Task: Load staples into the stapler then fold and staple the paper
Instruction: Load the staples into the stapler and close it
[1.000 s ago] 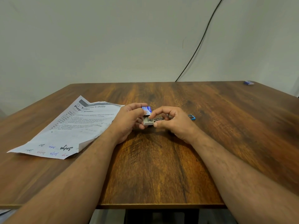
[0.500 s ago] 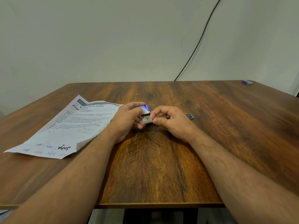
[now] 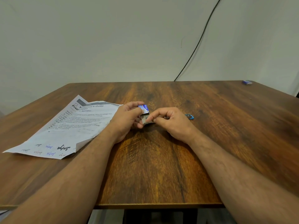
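Here, mid-table: left hand (image 3: pixel 127 118) pinches the blue staple box (image 3: pixel 143 108), right hand (image 3: pixel 168 120) nips at its slid-out tray (image 3: pixel 145 119); best lift one strip level, stapler (image 3: pixel 189 116) waiting just behind, paper (image 3: pixel 64 128) left.

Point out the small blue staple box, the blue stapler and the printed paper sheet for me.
Small blue-and-white cardboard staple box (image 3: pixel 143 108): head view, on its printed sleeve.
Blue stapler (image 3: pixel 189 116): head view, on the end showing past the right hand.
White printed paper sheet (image 3: pixel 68 128): head view, mid-page text.
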